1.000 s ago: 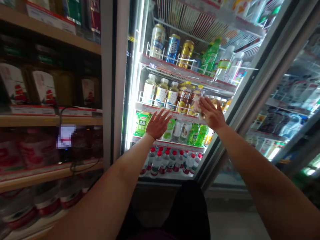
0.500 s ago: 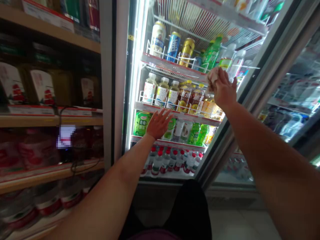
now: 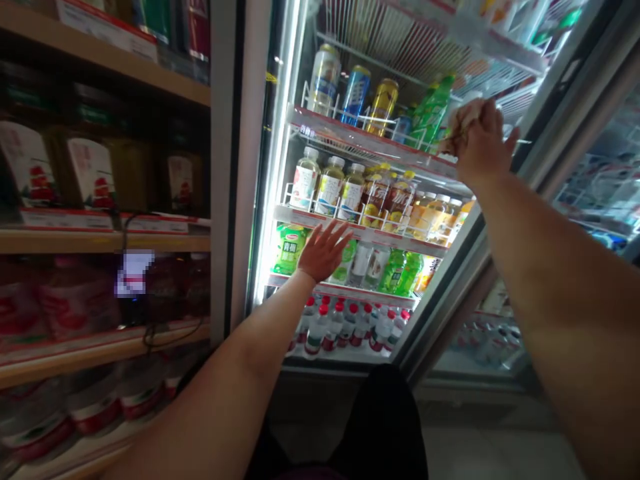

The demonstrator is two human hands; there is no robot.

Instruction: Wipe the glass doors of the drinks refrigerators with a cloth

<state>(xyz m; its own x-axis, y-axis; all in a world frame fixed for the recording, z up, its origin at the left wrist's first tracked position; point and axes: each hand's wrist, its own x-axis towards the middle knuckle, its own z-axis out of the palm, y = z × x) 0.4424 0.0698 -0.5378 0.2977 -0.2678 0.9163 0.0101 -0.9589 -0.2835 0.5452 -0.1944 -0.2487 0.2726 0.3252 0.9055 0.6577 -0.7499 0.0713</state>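
Note:
My left hand point(image 3: 324, 251) has its fingers spread and holds nothing. It is in front of the lower shelves, over a row of green drink bottles point(image 3: 399, 271); the palm appears to lie against the glass door. Higher up at the right, my right hand point(image 3: 483, 150) grips a crumpled brownish cloth point(image 3: 463, 125). The cloth is level with the shelf of cans and covers part of the bottles there. Left of it stand a green bottle point(image 3: 435, 110) and a gold can point(image 3: 383, 107). Whether the cloth touches the glass cannot be made out.
A lit strip point(image 3: 273, 160) runs down the cooler's left side. The metal door frame point(image 3: 520, 163) slants along the right. At left, a wooden shelf point(image 3: 75, 241) carries large bottles, and a small device with a blurred screen point(image 3: 134, 272) and cable rests there. Red-capped bottles point(image 3: 317, 330) fill the cooler's bottom.
My right hand has moved up and to the right with the cloth, uncovering bottles on the middle shelf. My left hand stays nearly in place; the whole view has shifted slightly.

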